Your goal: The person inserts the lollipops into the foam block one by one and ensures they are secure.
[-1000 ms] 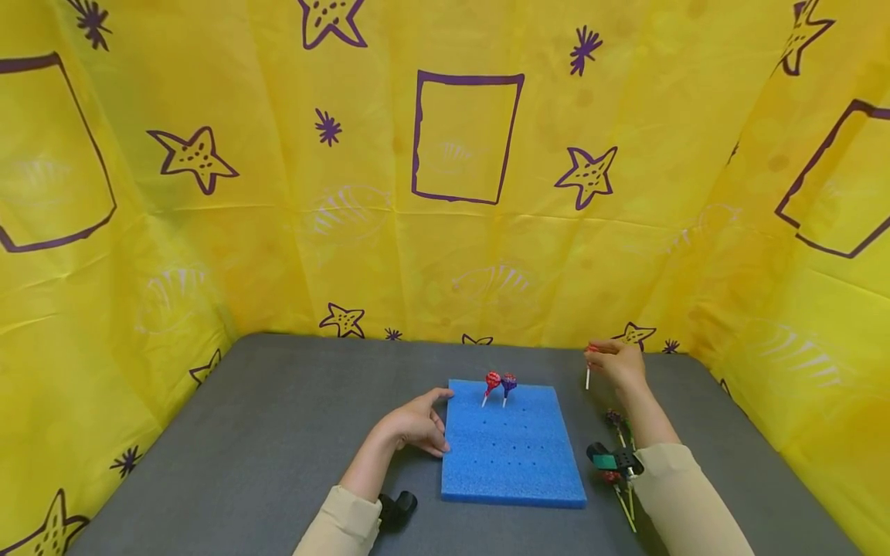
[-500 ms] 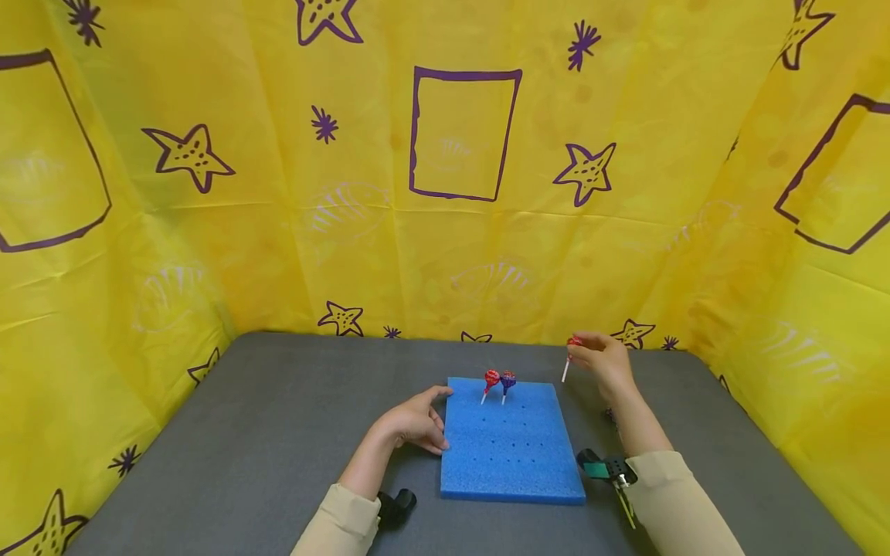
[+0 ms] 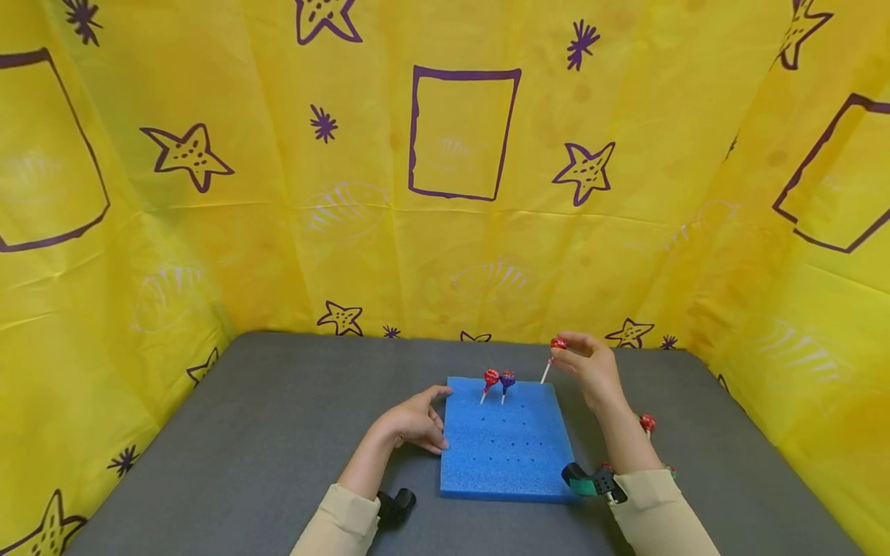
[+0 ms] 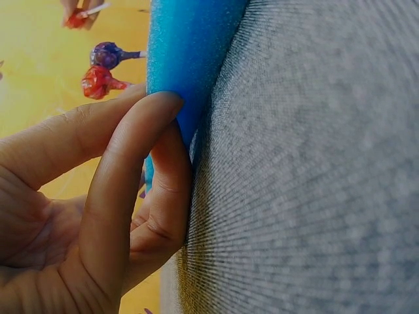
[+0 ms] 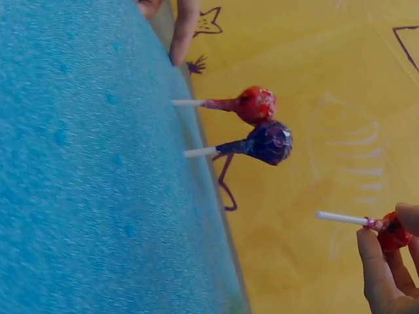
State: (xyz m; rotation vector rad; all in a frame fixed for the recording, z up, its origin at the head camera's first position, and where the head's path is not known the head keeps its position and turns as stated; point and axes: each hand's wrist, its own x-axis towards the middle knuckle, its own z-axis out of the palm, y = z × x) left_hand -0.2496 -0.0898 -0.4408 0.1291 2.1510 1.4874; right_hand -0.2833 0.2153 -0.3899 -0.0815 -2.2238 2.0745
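Note:
My right hand (image 3: 591, 371) pinches a red-wrapped lollipop (image 3: 558, 344) by its candy end, its bare white stick pointing down near the far right corner of a blue foam board (image 3: 514, 479). In the right wrist view that lollipop (image 5: 391, 234) is apart from the board. My left hand (image 3: 413, 423) touches the board's left edge, thumb and forefinger spread along it; the left wrist view shows the fingertips (image 4: 167, 104) against the foam. Another red lollipop (image 3: 491, 378) and a purple lollipop (image 3: 508, 379) stand side by side in the board's far rows, slightly tilted.
Rows of small holes (image 3: 513, 444) dot the board. More lollipops, one a red lollipop (image 3: 647, 422), lie on the dark grey table (image 3: 313, 401) right of the board, partly hidden by my right forearm. A yellow printed curtain (image 3: 278, 255) encloses the table.
My right hand has carried the red lollipop leftward from the table's right side to the board's far right corner, its stick tilting more. My left hand stays at the board's edge.

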